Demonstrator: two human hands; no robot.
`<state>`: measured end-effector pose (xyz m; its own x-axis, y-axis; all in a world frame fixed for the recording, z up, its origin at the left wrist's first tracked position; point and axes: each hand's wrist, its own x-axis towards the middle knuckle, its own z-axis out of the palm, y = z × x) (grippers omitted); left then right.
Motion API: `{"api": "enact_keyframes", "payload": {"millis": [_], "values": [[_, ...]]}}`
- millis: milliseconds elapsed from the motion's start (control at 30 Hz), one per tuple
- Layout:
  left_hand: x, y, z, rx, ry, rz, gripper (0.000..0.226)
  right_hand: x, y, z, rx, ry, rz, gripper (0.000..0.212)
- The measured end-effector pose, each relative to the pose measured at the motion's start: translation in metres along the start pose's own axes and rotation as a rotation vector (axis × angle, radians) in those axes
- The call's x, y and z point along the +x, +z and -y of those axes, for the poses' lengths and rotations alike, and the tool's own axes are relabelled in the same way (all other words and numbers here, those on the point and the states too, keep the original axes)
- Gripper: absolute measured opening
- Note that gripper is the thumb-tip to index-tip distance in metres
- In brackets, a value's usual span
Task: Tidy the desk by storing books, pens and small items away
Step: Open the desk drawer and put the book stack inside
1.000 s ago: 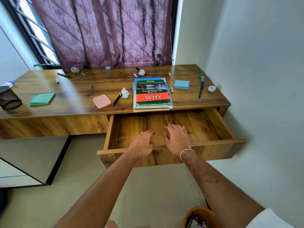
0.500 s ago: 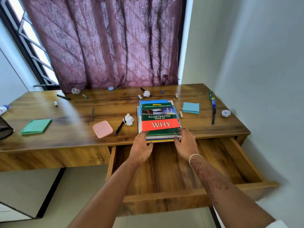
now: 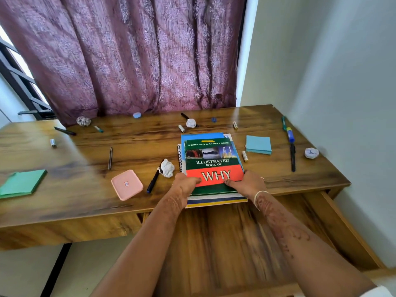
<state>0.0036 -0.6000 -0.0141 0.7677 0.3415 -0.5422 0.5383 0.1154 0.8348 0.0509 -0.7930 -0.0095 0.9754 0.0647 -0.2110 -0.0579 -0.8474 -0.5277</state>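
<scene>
both hands, left hand (image 3: 184,183) and right hand (image 3: 248,183), grip the glossy rectangular book stack (image 3: 212,163) on the grained wooden counter (image 3: 85,189).

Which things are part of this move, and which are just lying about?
In hand: book stack, gripped by left hand and right hand; open drawer below.
Lying about for now: pink case, green notepad, blue notepad, black pen, crumpled paper ball.
</scene>
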Motion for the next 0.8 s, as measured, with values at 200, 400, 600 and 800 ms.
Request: {"api": "enact_keyframes", "payload": {"millis": [200, 400, 600, 800], "values": [[0.009, -0.011, -0.013, -0.171, -0.094, 0.06, 0.043, 0.009, -0.011, 0.002, 0.137, 0.003, 0.142, 0.037], [0.005, -0.004, -0.008, -0.272, -0.04, 0.111, 0.077, 0.019, -0.006, -0.012, 0.418, 0.092, 0.125, 0.055], [-0.006, -0.001, 0.003, -0.39, 0.012, 0.144, 0.057, 0.011, -0.005, -0.018, 0.569, 0.075, 0.125, 0.059], [-0.03, -0.01, -0.001, -0.408, 0.08, 0.187, 0.052, -0.01, -0.013, -0.029, 0.708, 0.036, 0.159, 0.075]]}}
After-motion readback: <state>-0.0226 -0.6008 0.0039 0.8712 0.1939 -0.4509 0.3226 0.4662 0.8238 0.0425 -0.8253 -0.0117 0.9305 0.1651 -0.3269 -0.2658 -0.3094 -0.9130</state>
